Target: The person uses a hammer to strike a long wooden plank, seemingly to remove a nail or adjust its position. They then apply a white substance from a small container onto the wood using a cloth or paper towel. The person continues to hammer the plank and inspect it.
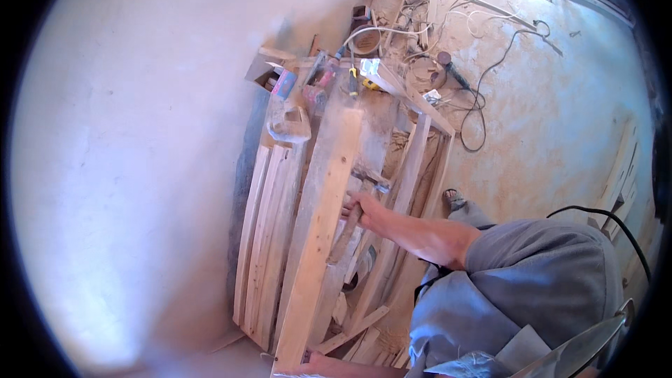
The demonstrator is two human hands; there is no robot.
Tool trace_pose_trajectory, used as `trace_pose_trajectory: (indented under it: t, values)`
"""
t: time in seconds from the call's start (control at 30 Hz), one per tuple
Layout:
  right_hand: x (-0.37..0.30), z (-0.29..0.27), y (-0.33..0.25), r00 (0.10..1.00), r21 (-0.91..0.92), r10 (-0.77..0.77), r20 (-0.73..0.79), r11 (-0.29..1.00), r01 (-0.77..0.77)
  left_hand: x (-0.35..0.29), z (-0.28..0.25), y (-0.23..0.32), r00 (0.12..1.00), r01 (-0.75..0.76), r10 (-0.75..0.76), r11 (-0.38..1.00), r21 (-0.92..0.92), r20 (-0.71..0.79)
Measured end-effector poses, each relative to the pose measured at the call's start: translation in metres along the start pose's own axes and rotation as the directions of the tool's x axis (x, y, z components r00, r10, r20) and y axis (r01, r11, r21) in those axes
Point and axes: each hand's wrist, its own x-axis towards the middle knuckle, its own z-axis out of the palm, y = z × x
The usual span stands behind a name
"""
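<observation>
A long pale wooden plank (323,231) with knots slants across the middle of the head view, over a dusty bench. My right hand (358,211) is closed around the wooden handle of a hammer (343,243), right beside the plank's edge. The hammer's metal head points away from me, and its handle end lies toward the near side. At the near end of the plank, my left hand (310,362) grips its edge. Most of that hand's fingers are hidden by the wood and the lower rim of the picture.
Several boards (260,245) lie left of the plank by the wall. A yellow-handled screwdriver (353,81) and a plastic bag (289,124) sit at the far end. A corded power tool (453,70), its black cable and wood scraps lie on the floor. A timber frame (399,213) runs along the right.
</observation>
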Motion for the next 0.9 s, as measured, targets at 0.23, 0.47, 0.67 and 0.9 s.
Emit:
trace_pose_trajectory:
  t: [0.23, 0.47, 0.67, 0.9]
  values:
    - [-0.067, 0.104, -0.002, 0.947, -0.080, -0.005, 0.322, 0.996, 0.033, 0.016, -0.033, -0.011, 0.983, -0.180, 0.182, 0.978, 0.103, -0.015]
    - [-0.082, 0.132, -0.029, 0.958, 0.043, -0.191, 0.212, 0.982, 0.186, 0.003, 0.012, 0.024, 0.792, 0.517, -0.575, 0.454, -0.726, 0.204]
    - [-0.083, 0.139, -0.032, 0.971, 0.173, -0.228, 0.072, 0.962, 0.213, 0.013, 0.039, 0.067, 0.629, 0.479, -0.704, 0.016, -0.878, 0.330]
    - [-0.056, 0.119, -0.042, 0.983, 0.178, -0.150, 0.109, 0.975, 0.130, -0.004, 0.036, 0.019, 0.761, 0.485, -0.618, 0.336, -0.808, 0.200]
